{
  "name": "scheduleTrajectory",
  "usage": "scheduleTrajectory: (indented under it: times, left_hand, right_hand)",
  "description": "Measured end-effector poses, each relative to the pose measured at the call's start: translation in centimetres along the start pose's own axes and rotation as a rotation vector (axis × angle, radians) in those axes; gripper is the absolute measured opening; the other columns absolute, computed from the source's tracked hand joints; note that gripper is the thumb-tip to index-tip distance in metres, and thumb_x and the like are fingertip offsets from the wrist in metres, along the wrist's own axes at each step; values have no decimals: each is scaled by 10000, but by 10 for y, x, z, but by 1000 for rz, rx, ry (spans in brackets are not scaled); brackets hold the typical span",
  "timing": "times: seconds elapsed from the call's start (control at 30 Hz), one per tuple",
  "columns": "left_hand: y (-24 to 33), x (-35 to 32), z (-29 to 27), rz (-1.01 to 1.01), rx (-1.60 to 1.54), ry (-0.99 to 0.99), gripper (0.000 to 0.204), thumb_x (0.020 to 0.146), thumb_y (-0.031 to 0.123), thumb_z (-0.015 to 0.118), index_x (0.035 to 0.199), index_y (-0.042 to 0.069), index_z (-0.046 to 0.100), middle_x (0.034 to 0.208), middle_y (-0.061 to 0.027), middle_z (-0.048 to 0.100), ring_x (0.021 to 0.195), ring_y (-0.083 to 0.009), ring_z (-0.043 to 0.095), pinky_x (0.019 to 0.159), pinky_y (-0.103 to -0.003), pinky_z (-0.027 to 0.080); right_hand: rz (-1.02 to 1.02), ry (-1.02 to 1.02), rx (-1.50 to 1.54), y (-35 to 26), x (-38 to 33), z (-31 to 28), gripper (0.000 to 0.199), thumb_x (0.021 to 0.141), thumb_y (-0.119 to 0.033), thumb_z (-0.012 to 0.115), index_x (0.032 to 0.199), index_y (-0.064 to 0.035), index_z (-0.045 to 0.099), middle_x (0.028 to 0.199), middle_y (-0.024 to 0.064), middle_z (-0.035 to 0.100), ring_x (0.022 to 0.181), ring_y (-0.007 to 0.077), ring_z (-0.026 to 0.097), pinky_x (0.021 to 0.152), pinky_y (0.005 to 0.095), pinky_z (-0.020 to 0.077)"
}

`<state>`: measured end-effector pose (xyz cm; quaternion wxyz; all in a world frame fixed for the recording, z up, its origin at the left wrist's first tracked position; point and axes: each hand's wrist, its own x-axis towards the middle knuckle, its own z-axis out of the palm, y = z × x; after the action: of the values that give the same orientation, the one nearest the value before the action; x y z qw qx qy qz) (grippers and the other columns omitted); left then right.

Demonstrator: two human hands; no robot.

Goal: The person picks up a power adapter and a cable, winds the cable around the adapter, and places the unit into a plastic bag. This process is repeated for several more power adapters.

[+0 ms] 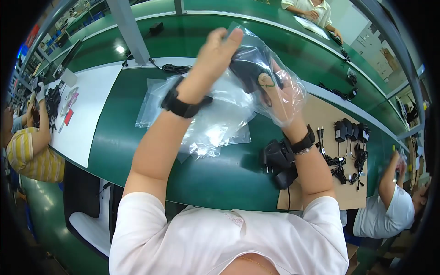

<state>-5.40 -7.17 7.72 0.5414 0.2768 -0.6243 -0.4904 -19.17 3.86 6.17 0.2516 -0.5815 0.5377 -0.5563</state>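
Observation:
My left hand (215,55) is raised and grips the top edge of a clear plastic bag (256,55). My right hand (279,94) is inside the bag, pushing a black power adapter (247,71) with its cable into it. Both wrists wear black straps. Under my hands lies a loose pile of clear plastic bags (215,123) on the green table (137,137). More black adapters (277,162) sit next to my right forearm.
A brown cardboard sheet (330,114) at right carries a row of black adapters with cables (350,130). A white mat (87,105) lies at left. Other people work at the left (32,146), right (389,201) and far side (316,11).

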Motion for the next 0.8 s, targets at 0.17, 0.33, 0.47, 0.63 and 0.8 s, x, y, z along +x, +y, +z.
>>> scheduleTrajectory:
  times: [0.17,0.33,0.47,0.63,0.8]
  left_hand:
    - [-31,-43,43,93,-170,192,529,904,474,373,1002,-39,456,885,-99,529,788,-151,488,712,-282,413]
    - [-28,-58,55,102,-184,118,488,918,439,349,1059,-27,381,885,-82,523,757,-141,488,688,-256,407]
    - [-14,-50,27,-281,-513,-195,286,867,263,546,1013,18,515,895,-29,567,760,-91,505,657,-236,408]
    - [-17,-54,13,-365,-806,-202,209,783,74,615,988,57,580,895,-6,606,845,-114,568,749,-244,436]
    - [-26,-55,3,-423,-917,-117,197,768,21,609,959,50,574,904,-30,606,839,-145,580,759,-287,464]
  right_hand:
    - [-142,170,-24,4,-3,27,504,828,-196,576,1216,83,416,970,131,579,834,129,537,764,252,435]
    - [-136,163,38,6,7,24,461,836,-126,542,1235,59,403,1056,117,538,884,113,507,772,237,426]
    - [-79,148,264,23,12,22,405,862,-148,512,1225,19,439,1076,128,509,939,163,490,833,276,400]
    - [-443,100,-278,43,13,23,375,861,-196,520,1188,-12,494,1127,144,443,1034,252,427,915,354,344]
    - [-334,-138,-172,27,21,11,409,891,-267,481,1230,-38,468,1232,89,430,1104,208,433,991,348,264]
